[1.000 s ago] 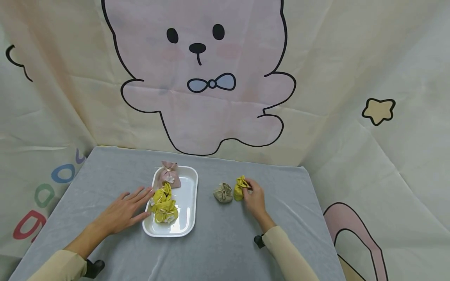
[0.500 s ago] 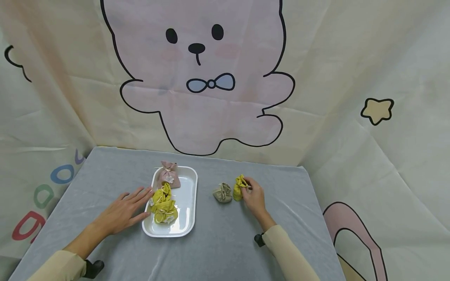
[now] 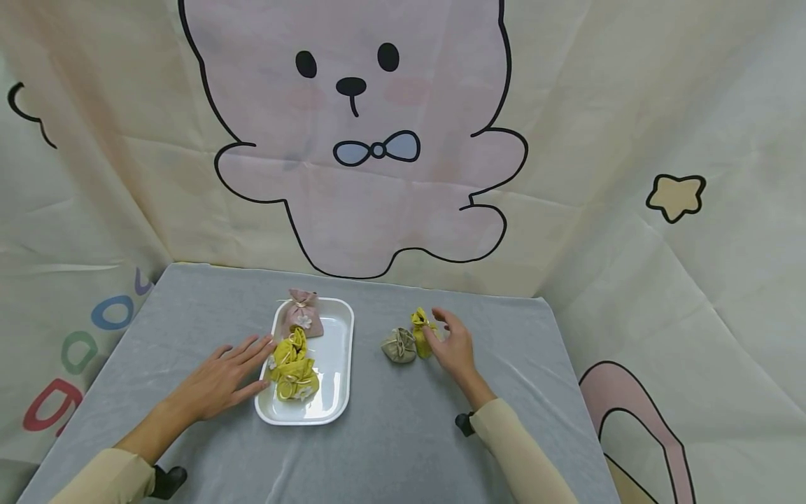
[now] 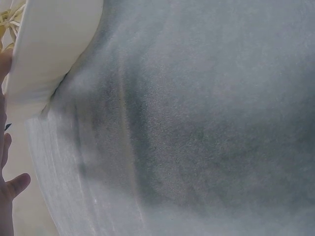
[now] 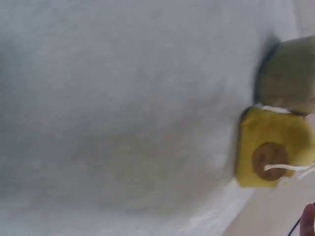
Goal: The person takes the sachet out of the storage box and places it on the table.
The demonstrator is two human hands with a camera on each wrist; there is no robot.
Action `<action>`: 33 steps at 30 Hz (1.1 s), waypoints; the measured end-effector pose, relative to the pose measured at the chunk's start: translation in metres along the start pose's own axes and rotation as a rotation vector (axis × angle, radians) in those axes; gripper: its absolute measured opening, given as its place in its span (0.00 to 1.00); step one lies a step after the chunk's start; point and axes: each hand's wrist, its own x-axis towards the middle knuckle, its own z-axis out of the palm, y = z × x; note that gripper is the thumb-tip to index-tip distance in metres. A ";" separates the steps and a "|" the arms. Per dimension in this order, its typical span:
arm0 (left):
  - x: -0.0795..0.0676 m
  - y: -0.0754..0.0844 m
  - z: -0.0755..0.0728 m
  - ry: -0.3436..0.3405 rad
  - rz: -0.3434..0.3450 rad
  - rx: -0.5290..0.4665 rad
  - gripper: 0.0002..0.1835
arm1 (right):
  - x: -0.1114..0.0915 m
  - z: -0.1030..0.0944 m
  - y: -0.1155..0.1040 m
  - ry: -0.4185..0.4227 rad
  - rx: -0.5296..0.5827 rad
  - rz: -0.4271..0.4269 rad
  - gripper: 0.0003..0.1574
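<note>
My left hand (image 3: 220, 378) lies with straight fingers along the left rim of a white tray (image 3: 336, 364). In the tray are a pink drawstring pouch (image 3: 305, 318) and yellow drawstring pouches (image 3: 292, 371) bunched together. To the right, a yellow drawstring pouch (image 3: 422, 343) stands upright on the cloth against a grey-green drawstring pouch (image 3: 399, 346). Beside it my right hand (image 3: 455, 350) has its fingers spread, the thumb overlapping the yellow pouch in the head view. The right wrist view shows a round brown button (image 5: 270, 160) and white cord on this pouch, with a fingertip (image 5: 307, 221) apart from it.
A grey cloth (image 3: 390, 448) covers the table. Behind and at both sides hang printed curtains, with a large bear (image 3: 378, 203) at the back. A strap with a black piece (image 3: 464, 424) is at each wrist.
The right hand has loosened its pinch on the yellow pouch's neck and spread its fingers. That pouch has shifted slightly left, against the grey-green one. The left hand has not moved.
</note>
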 end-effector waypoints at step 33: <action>0.000 0.001 -0.002 -0.001 -0.003 0.003 0.39 | -0.002 0.074 -0.129 -0.590 0.247 -0.048 0.35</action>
